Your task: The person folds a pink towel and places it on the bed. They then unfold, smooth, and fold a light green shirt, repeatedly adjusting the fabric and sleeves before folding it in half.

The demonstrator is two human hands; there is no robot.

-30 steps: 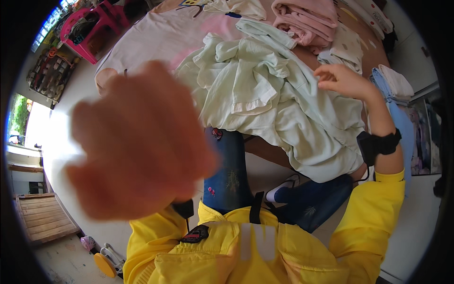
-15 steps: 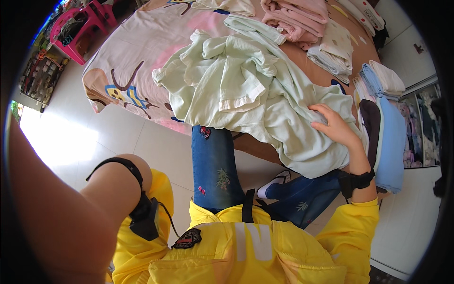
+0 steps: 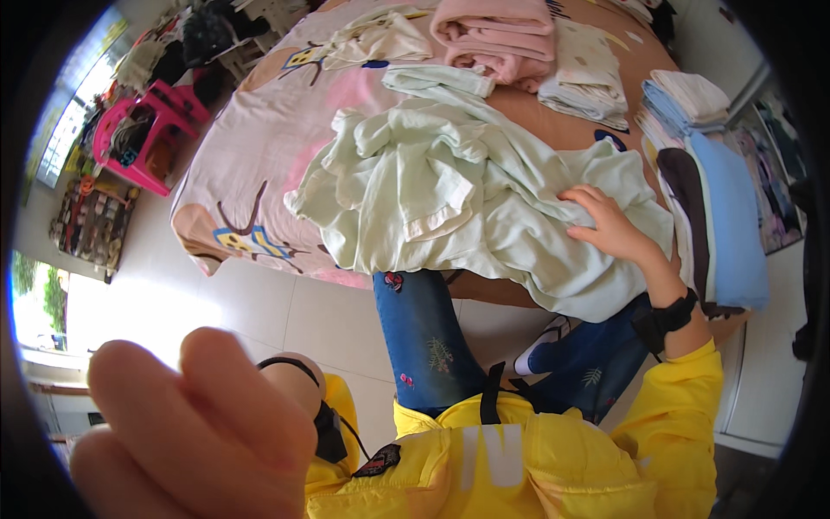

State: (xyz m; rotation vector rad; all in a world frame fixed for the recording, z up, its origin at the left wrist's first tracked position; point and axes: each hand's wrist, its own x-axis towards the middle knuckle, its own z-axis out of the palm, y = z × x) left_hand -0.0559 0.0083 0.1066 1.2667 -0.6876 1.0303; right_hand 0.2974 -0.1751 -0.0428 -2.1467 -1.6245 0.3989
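A rumpled pale green garment (image 3: pixel 510 208), its cloth in loose folds, lies across the near edge of the bed and hangs over it. My right hand (image 3: pixel 605 227) rests on the garment's right part, thumb and fingers apart, pressing lightly without visibly gripping it. Close to the view at the lower left, my left hand (image 3: pixel 199 424) is raised, large and a little blurred. Its fingers are curled in, and no object shows in it. Both wrists wear black straps.
On the patterned bed (image 3: pixel 259 164) sit a folded pink blanket (image 3: pixel 497 43), folded pale cloths (image 3: pixel 588 78) and a crumpled cream cloth (image 3: pixel 380 39). At right are stacked folded clothes, including a light blue piece (image 3: pixel 726 216). A pink plastic chair (image 3: pixel 143 134) stands at far left.
My left hand has come into view at the lower left, where only its forearm showed before. The view has shifted, while my right hand stays on the green garment.
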